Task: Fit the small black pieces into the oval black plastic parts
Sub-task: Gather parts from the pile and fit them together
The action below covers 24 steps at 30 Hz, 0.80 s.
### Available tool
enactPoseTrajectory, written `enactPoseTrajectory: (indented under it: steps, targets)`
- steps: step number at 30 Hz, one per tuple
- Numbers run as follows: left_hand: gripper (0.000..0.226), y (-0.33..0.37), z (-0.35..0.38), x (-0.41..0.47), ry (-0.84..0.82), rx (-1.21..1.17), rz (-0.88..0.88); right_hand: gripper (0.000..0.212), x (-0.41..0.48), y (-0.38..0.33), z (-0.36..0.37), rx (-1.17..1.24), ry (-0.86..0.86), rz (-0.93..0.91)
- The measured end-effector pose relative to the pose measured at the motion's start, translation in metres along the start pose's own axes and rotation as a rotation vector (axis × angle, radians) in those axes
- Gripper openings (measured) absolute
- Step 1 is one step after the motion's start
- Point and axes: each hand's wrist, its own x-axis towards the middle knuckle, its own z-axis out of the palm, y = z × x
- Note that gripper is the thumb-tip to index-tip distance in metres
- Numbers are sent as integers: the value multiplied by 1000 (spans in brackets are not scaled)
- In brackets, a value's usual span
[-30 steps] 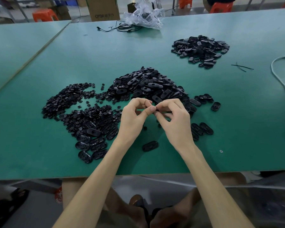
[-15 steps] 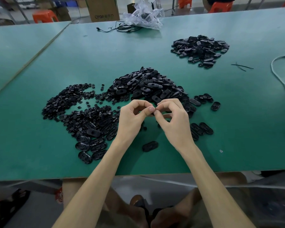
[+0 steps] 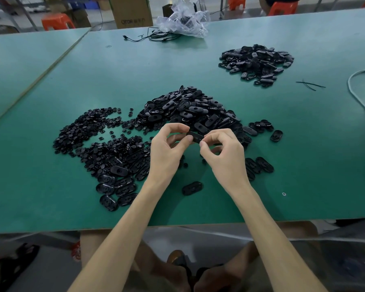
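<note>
The left hand (image 3: 167,152) and right hand (image 3: 226,157) pinch one oval part (image 3: 195,137) between them, an end each. The small black pieces (image 3: 89,133) lie heaped left of it. Far beyond, a clear bag (image 3: 183,22) holds something dark.

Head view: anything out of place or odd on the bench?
Nothing looks damaged or spilled. There are a few minor strays. A small white ring lies alone near the front edge at right and is unlike the black parts. A lone oval part sits apart from the heaps. Two thin black strips lie crossed beside the far pile.
</note>
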Motion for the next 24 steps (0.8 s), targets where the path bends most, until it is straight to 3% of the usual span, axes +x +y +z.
enactPoseTrajectory:
  steps: [24]
  targets:
    - [15, 3, -1, -1, -89, -144, 13, 8, 0, -2, -1, 8, 63, -2]
